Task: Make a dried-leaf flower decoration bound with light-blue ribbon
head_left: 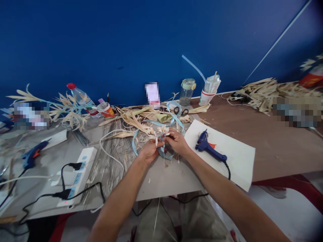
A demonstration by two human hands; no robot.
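Note:
Near the front of the table, my left hand [149,150] and my right hand [178,144] meet, fingers pinched around a small flower of pale dried husk [163,130]. Light blue ribbon [135,144] lies about the hands, and some blue shows at the flower's base between the fingertips. Which finger holds the ribbon and which the stem is too small to tell. Just beyond the hands are loose dried husk strips [137,122] and black-handled scissors [181,111]. A blue glue gun [212,150] rests on a white sheet [241,161] beside my right forearm.
Thin wires [107,164] and a white power strip [80,174] with plugged cords lie to the left, near another blue glue gun [34,155]. Along the wall stand a red-capped bottle [79,95], a phone [152,94], a jar [187,92] and a paper cup [207,97]. Husks [262,95] are piled right.

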